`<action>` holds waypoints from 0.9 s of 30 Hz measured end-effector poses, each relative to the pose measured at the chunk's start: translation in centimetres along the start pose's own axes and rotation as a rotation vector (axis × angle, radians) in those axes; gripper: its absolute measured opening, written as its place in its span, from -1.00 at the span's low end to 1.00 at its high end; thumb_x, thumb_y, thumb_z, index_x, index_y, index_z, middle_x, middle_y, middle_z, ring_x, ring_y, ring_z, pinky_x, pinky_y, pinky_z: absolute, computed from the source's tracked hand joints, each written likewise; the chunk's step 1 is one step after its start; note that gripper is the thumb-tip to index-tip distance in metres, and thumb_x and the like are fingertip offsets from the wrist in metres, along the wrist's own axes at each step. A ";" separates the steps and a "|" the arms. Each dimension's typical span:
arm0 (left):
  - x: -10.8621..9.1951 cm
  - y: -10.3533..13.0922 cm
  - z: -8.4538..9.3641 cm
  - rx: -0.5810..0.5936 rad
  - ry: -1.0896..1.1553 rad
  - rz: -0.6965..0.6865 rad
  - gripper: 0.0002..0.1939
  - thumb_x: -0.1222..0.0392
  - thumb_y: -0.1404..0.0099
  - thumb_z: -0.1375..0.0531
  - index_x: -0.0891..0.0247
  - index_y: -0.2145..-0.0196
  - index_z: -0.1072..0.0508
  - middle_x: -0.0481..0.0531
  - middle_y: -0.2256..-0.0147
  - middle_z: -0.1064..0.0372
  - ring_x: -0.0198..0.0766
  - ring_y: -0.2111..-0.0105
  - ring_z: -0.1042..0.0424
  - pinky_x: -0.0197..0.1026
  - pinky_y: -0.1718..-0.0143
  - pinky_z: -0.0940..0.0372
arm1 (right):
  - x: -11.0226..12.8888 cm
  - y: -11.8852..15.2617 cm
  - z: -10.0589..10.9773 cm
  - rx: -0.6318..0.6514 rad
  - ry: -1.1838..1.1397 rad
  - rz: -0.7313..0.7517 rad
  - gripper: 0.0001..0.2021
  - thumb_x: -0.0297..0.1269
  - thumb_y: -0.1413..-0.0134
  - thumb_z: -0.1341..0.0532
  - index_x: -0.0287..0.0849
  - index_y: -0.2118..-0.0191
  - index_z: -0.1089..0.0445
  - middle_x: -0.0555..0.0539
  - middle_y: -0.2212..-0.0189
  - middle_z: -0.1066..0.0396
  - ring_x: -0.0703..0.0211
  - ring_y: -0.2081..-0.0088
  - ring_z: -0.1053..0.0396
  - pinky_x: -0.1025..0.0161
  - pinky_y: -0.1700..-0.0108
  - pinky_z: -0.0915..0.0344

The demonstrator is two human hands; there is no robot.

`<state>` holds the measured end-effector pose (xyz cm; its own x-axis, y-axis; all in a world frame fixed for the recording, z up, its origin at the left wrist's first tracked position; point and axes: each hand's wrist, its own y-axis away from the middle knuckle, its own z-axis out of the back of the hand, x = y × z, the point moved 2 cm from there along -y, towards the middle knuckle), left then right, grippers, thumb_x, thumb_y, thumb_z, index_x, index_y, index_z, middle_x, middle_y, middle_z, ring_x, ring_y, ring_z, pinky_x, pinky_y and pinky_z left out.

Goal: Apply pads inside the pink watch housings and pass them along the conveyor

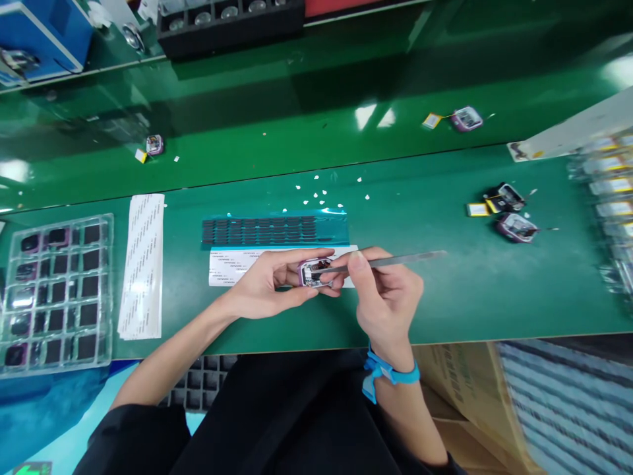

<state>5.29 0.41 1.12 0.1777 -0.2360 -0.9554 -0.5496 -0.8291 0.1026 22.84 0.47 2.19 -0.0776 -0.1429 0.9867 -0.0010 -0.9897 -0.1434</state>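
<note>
Near the table's front edge, my left hand (277, 284) holds a small purple-rimmed device (310, 272) between thumb and fingers, its open side with electronics facing up. My right hand (383, 290), with a blue strap on the wrist, grips metal tweezers (410, 258); their tip reaches into the device and the other end points right. Beneath and behind the hands lie a white printed sheet (227, 265) and a teal film (274, 229) bearing rows of dark strips.
A clear compartment tray (111, 290) and white printed strips (141, 267) lie left. Small white pieces (324, 192) are scattered behind the film. Open devices (517, 227) with a yellow-edged battery (477, 210) sit right; another tray (613, 211) stands far right.
</note>
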 end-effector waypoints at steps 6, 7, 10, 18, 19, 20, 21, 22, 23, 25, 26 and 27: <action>0.1 0.0 0.1 -0.003 -0.017 0.014 -0.41 0.29 -0.37 -0.28 0.31 -0.32 -0.33 0.25 0.02 -0.61 -0.02 0.02 -0.63 -0.04 -0.04 -0.53 | -0.3 0.1 -0.2 -0.017 0.024 -0.006 -0.69 -0.05 -0.38 -0.22 -0.10 0.32 -0.56 -0.05 0.44 -0.57 0.18 0.50 -0.51 0.28 0.50 -0.47; 0.1 0.0 0.1 -0.003 -0.016 0.006 -0.42 0.30 -0.37 -0.28 0.31 -0.32 -0.33 0.25 0.02 -0.61 -0.03 0.02 -0.63 -0.05 -0.04 -0.53 | -0.3 0.1 -0.2 -0.020 0.022 0.004 -0.69 -0.06 -0.38 -0.22 -0.10 0.32 -0.56 -0.05 0.45 -0.57 0.19 0.50 -0.51 0.29 0.51 -0.46; 0.0 0.0 0.0 -0.009 -0.006 -0.015 -0.43 0.32 -0.37 -0.27 0.31 -0.31 -0.35 0.24 0.03 -0.62 -0.05 0.03 -0.64 -0.07 -0.03 -0.53 | -0.3 0.1 -0.2 -0.022 0.016 0.041 -0.71 -0.10 -0.39 -0.22 -0.09 0.32 -0.56 -0.04 0.45 -0.57 0.20 0.50 -0.51 0.30 0.51 -0.46; -0.3 0.1 0.2 0.005 -0.003 0.011 -0.40 0.19 -0.38 -0.31 0.30 -0.32 -0.34 0.29 0.00 -0.60 0.04 0.02 -0.63 0.03 -0.07 -0.51 | -0.2 -0.1 -0.1 0.007 -0.017 0.008 -0.68 -0.03 -0.36 -0.23 -0.10 0.33 -0.56 -0.05 0.47 -0.57 0.17 0.51 -0.51 0.27 0.49 -0.48; -0.4 0.1 0.2 0.006 -0.003 0.012 -0.40 0.19 -0.38 -0.31 0.30 -0.32 -0.34 0.29 0.00 -0.60 0.04 0.02 -0.63 0.03 -0.06 -0.51 | -0.2 -0.2 -0.1 0.013 -0.026 0.006 -0.68 -0.03 -0.36 -0.23 -0.10 0.34 -0.55 -0.05 0.47 -0.57 0.17 0.51 -0.51 0.27 0.49 -0.47; -0.4 0.1 0.2 0.007 -0.005 0.013 -0.40 0.19 -0.38 -0.31 0.29 -0.32 -0.34 0.28 0.00 -0.60 0.03 0.02 -0.63 0.03 -0.06 -0.51 | -0.2 -0.2 -0.1 0.017 -0.033 0.004 -0.67 -0.02 -0.36 -0.23 -0.10 0.34 -0.55 -0.05 0.48 -0.57 0.17 0.51 -0.51 0.27 0.49 -0.47; -0.3 0.1 0.2 0.007 -0.008 0.015 -0.41 0.20 -0.38 -0.31 0.29 -0.32 -0.34 0.28 0.00 -0.60 0.03 0.02 -0.63 0.02 -0.05 -0.51 | -0.2 -0.3 -0.1 0.019 -0.038 0.002 -0.67 -0.01 -0.36 -0.24 -0.10 0.34 -0.55 -0.05 0.48 -0.56 0.17 0.51 -0.51 0.26 0.49 -0.48; -0.3 0.1 0.2 0.008 -0.009 0.016 -0.41 0.20 -0.38 -0.31 0.28 -0.32 -0.34 0.27 0.01 -0.60 0.02 0.02 -0.63 0.01 -0.05 -0.52 | -0.2 -0.3 -0.1 0.017 -0.042 -0.001 -0.67 0.00 -0.35 -0.24 -0.10 0.34 -0.55 -0.04 0.49 -0.56 0.17 0.51 -0.51 0.26 0.48 -0.48; -0.3 0.1 0.2 0.010 -0.007 0.013 -0.41 0.21 -0.38 -0.31 0.28 -0.32 -0.35 0.26 0.01 -0.61 0.01 0.02 -0.63 0.00 -0.04 -0.52 | -0.2 -0.3 -0.1 0.015 -0.046 -0.003 -0.67 0.00 -0.35 -0.24 -0.10 0.34 -0.55 -0.04 0.49 -0.56 0.17 0.51 -0.50 0.26 0.48 -0.48; -0.3 0.1 0.2 0.012 0.008 0.004 -0.42 0.23 -0.38 -0.30 0.29 -0.31 -0.35 0.25 0.02 -0.61 -0.01 0.03 -0.64 -0.02 -0.04 -0.52 | -0.2 -0.3 -0.1 0.012 -0.058 -0.001 -0.67 0.00 -0.35 -0.24 -0.10 0.34 -0.55 -0.04 0.50 -0.56 0.18 0.52 -0.50 0.26 0.49 -0.48; -0.3 0.1 0.2 0.013 0.017 0.002 -0.42 0.22 -0.38 -0.30 0.29 -0.31 -0.35 0.25 0.02 -0.61 -0.01 0.03 -0.64 -0.02 -0.05 -0.52 | -0.1 -0.3 -0.1 0.013 -0.064 0.003 -0.68 -0.01 -0.35 -0.25 -0.11 0.34 -0.55 -0.04 0.50 -0.56 0.18 0.52 -0.50 0.26 0.49 -0.48; -0.3 0.2 0.2 0.014 0.024 0.004 -0.42 0.22 -0.38 -0.31 0.29 -0.31 -0.35 0.25 0.02 -0.61 -0.01 0.03 -0.64 -0.01 -0.06 -0.51 | -0.1 -0.3 -0.1 0.017 -0.069 0.009 -0.68 -0.03 -0.35 -0.25 -0.11 0.34 -0.55 -0.04 0.49 -0.56 0.18 0.52 -0.50 0.27 0.50 -0.48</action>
<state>5.00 0.44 1.34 0.1947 -0.2515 -0.9481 -0.5614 -0.8212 0.1025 22.75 0.74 2.09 -0.0081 -0.1520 0.9883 0.0169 -0.9883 -0.1519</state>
